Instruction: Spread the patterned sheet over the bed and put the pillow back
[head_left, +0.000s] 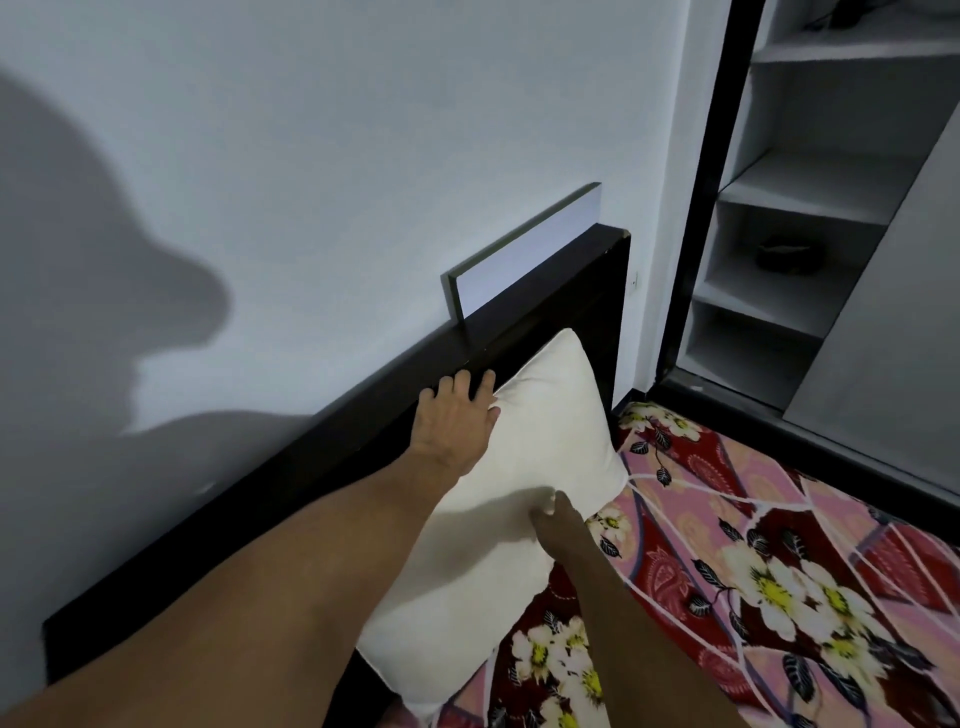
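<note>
Left hand (457, 415) spread flat on the pillow (519, 493), right hand (550, 519) pinching its edge (loosely?); it could topple forward onto the sheet (753, 545).

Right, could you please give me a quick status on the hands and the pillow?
Left hand flat on pillow top edge. Right hand pinching lower edge. Pillow against headboard, patterned sheet spread. Nothing obstructing.

A home bedroom. Dark wooden headboard (332, 441) against a plain white wall (311, 156), just beyond the left hand (452, 415). Floral patterned sheet (753, 545) spread to the right of the right hand (558, 525), white pillow (519, 493) between both hands. Built-in open shelves (810, 182) farther right.
</note>
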